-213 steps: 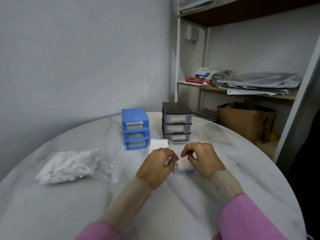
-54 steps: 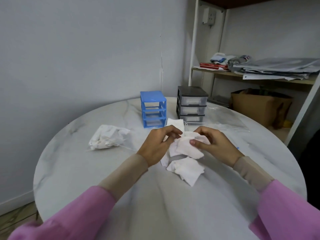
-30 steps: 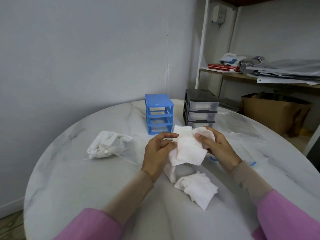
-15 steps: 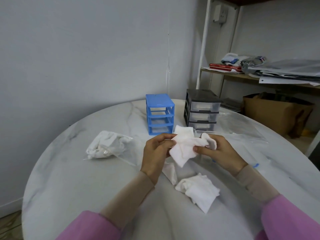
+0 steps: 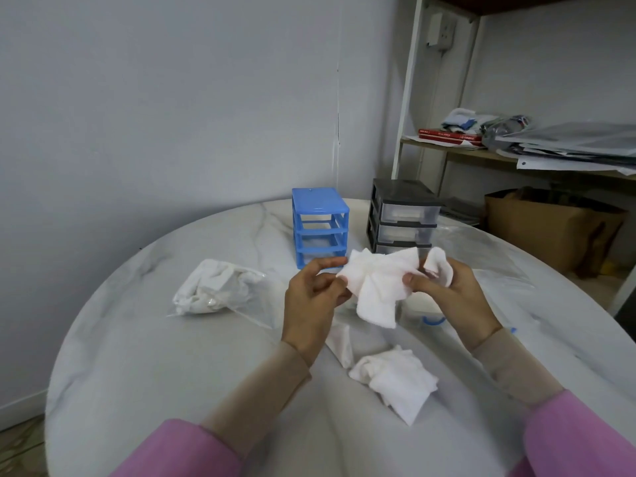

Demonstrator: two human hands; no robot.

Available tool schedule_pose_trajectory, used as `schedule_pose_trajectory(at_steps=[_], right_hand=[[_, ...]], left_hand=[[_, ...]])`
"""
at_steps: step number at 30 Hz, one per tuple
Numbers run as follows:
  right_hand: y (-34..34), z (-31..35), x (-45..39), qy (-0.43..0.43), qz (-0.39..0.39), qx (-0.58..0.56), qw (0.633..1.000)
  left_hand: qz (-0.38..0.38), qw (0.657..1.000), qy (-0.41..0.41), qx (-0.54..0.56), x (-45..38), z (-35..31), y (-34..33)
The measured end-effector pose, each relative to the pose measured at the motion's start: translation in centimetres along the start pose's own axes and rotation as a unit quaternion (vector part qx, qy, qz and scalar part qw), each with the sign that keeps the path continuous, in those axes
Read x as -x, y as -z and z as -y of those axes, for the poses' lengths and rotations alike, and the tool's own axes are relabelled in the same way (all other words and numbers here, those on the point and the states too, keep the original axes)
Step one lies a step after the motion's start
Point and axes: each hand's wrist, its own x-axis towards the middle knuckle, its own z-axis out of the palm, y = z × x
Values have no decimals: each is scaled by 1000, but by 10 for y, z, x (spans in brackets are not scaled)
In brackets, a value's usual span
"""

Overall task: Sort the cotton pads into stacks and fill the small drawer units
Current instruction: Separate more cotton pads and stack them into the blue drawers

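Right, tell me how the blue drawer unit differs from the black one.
The blue drawer unit is an open frame with no drawers visible in its slots; the black drawer unit has clear drawers pushed in. The blue one stands left of the black one. The blue one looks narrower, and its front is clear of the held cotton pads, which cover the black one's lowest drawer. Both have three tiers and stand upright on the table.

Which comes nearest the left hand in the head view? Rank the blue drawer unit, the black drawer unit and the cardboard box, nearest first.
1. Blue drawer unit: just behind the left hand.
2. Black drawer unit: behind, to the right.
3. Cardboard box: far right, off the table, under the shelf.
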Motion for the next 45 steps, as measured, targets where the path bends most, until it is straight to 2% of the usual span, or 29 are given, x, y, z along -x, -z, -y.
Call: schedule_pose_trajectory(at_steps=[6,12,20,27,38,45], right_hand=[[-1,2,0,-20,7,4,1000],[-3,9,5,-19,56,22,998],[-7,14,9,-21,80,2,997],[-6,14,9,8,57,-11,998],[-6,8,9,15,54,16,998],[-6,7,8,18,39,35,998]], left_hand=[[-30,999,12,-7,-2,-1,2],[-17,1000,6,-7,-3,0,3],[-13,998,7,53,-8,-3,8],[5,998,33,47,-5,-2,6],[90,994,54,-16,1,-3,0],[88,993,69,-39,3,-5,-3]])
